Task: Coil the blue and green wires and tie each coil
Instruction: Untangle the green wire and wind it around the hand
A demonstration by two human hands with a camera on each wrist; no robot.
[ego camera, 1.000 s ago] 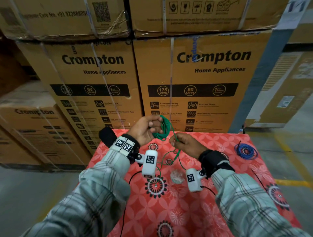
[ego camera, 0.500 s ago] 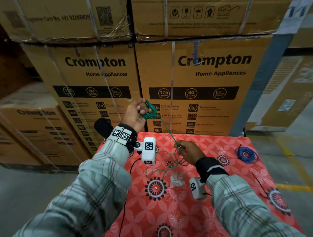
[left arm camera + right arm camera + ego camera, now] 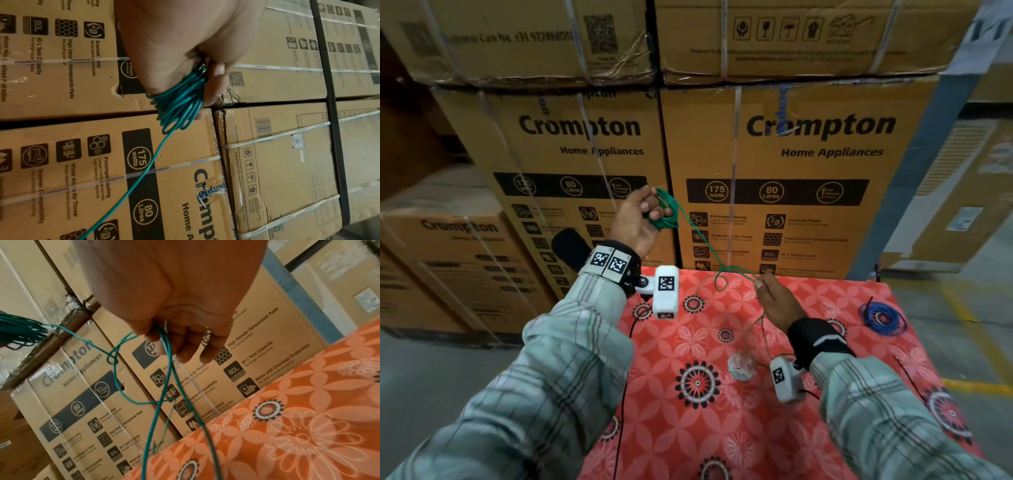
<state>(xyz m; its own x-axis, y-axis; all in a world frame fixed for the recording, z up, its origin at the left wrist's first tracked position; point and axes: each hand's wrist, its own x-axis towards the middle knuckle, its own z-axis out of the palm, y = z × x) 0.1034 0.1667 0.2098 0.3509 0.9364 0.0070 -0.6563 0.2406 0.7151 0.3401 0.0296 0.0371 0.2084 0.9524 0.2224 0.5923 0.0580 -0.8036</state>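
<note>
A bundle of green wire (image 3: 666, 212) loops is held up in the left hand (image 3: 635, 219), raised at about 11 o'clock from the middle of the head view, in front of the stacked cardboard boxes (image 3: 808, 164); in the left wrist view the fingers (image 3: 216, 81) are seen curled round the loops, with the coil pressed against the palm. From that coil a single strand is drawn down toward 4 o'clock — a small loose loop is formed in it on the way — to the right hand (image 3: 779, 301), which is held lower, over the far edge of the surface (image 3: 688, 428) with its red flowered cloth. The strand is pinched between the thumb and the curled fingers (image 3: 185, 344) of the right hand, as the right wrist view shows, and below the pinch the remaining wire is left hanging in slack loops toward the cloth. The blue wire (image 3: 881, 318) is found already coiled at about 3 o'clock, near the right edge of the surface and well apart from both hands — whether it is tied cannot be told. A small crumpled clear object (image 3: 741, 365) is seen lying on the cloth just beside the right wrist, at about 5 o'clock from the right hand.
</note>
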